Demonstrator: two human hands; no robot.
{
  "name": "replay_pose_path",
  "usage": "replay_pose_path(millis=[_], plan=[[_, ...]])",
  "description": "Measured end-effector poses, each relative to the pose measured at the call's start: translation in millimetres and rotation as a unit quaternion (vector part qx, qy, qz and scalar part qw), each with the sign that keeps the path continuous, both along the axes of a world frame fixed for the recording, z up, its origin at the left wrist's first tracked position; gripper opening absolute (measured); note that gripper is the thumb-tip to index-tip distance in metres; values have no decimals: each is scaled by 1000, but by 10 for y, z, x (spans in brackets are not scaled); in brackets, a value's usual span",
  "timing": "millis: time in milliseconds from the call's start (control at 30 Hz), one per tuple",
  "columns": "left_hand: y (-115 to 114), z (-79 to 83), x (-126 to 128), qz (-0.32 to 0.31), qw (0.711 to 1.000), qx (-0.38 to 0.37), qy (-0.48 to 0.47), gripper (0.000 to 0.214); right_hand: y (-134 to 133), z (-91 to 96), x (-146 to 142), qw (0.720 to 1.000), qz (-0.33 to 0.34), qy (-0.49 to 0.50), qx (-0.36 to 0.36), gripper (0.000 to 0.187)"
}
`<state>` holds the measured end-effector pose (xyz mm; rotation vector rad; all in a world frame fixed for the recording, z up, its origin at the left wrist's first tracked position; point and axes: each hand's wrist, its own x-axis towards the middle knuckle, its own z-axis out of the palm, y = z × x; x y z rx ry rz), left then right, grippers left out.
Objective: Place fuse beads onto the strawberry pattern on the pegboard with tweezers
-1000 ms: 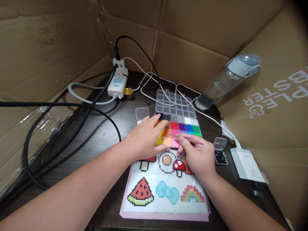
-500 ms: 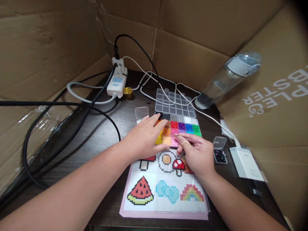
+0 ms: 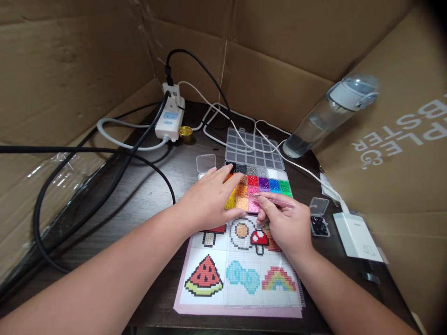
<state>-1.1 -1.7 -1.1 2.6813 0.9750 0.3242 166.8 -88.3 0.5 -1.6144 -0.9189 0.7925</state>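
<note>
My left hand (image 3: 209, 200) lies flat with fingers stretched over the left side of the bead box (image 3: 262, 186), a tray of coloured beads in compartments. My right hand (image 3: 288, 225) pinches pink tweezers (image 3: 272, 200), whose tips point into the pink and orange compartments. Below both hands lies a pattern sheet (image 3: 240, 270) with pixel pictures of a watermelon, a fried egg, a mushroom and a rainbow, under a clear pegboard (image 3: 261, 279).
The box's clear lid (image 3: 253, 149) stands open behind it. A power strip (image 3: 169, 118) with thick cables sits far left, a water bottle (image 3: 328, 116) far right, a white charger (image 3: 356, 237) and a small bead case (image 3: 319, 223) at right. Cardboard walls surround the table.
Almost nothing has moved. The tweezers' tips have shifted slightly within the bead box; my left hand stays in place.
</note>
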Motion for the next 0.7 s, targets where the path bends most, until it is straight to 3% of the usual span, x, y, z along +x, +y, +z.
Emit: replay_pose_path(millis=[700], plan=[[-10,23,3,-1,1000,-1,12,84,-3,-24,10,1000,3,10,10,17]])
